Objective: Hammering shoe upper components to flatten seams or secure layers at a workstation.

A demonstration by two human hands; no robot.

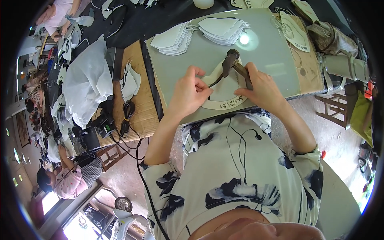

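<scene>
My right hand (pixel 266 86) is closed round the handle of a hammer (pixel 230 64), which has a round face and a long, curved, narrow peen. The peen points down-left, close to the fingertips of my left hand (pixel 190 92). That hand has thumb and fingers pinched together at the left edge of a white cut piece (pixel 226 89) on the board. A curved cream pattern strip (pixel 220 105) with handwriting lies along the piece's near edge; my right thumb is beside it. Fingers partly hide how the piece and strip meet.
Two stacks of white cut pieces, the left stack (pixel 172 40) and right stack (pixel 222 30), lie on the grey board (pixel 272 52). A plastic bag (pixel 88 80) and coiled black cable (pixel 128 112) are at left. A metal arm (pixel 344 68) stands right. A co-worker (pixel 66 182) sits lower left.
</scene>
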